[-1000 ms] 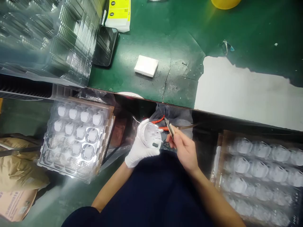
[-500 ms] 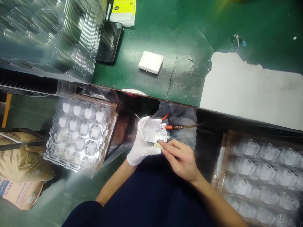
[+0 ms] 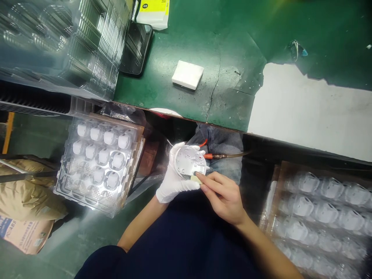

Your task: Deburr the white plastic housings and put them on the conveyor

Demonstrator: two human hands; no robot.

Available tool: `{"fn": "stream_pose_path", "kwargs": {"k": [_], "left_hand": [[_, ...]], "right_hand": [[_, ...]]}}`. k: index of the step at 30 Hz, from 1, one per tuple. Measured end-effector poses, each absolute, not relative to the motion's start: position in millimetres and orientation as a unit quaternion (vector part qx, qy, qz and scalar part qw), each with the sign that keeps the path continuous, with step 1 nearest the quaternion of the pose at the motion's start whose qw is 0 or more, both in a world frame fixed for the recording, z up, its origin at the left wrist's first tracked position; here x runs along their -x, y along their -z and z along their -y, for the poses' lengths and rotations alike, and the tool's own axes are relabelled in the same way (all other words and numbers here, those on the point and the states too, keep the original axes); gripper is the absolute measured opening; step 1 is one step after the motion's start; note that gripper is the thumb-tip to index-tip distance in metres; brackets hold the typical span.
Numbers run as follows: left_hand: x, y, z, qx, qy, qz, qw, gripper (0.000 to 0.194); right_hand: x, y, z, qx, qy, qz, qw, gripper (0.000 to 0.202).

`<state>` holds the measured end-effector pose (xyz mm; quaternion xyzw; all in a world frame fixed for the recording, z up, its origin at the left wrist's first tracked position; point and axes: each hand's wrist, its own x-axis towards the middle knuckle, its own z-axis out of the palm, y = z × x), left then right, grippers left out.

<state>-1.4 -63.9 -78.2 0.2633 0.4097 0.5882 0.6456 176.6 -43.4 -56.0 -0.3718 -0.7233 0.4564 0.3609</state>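
In front of the bench (image 3: pixel 158 87), the gloved left hand (image 3: pixel 170 186) is cradling the shell (image 3: pixel 186 161), apparently to steady its hollow side upward, while the right hand (image 3: pixel 226 198) is pinching a small tool (image 3: pixel 195 179) at its rim.

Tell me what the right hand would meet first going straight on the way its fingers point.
Most likely the round white part in the gloved left hand; the right hand points its small pale tool at that rim. Depth is unclear, so contact is uncertain.
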Motion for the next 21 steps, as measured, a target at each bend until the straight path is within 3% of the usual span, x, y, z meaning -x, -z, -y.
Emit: {"fn": "stream_pose_path", "kwargs": {"k": [8, 16, 21], "left_hand": [[3.0, 79.2, 65.8, -0.277, -0.567, -0.449, 0.633, 0.115], [1.8, 74.2, 64.4, -0.337, -0.565, -0.497, 0.566, 0.105], [3.6, 74.7, 64.0, -0.342, -0.580, -0.498, 0.547, 0.103]], "right_hand": [[-176.0, 55.4, 43.3, 0.378, -0.448, 0.731, 0.349, 0.038], [-177.1, 55.5, 45.3, 0.399, -0.442, 0.729, 0.338, 0.036], [-177.0, 57.5, 45.8, 0.425, -0.502, 0.675, 0.335, 0.033]]}}
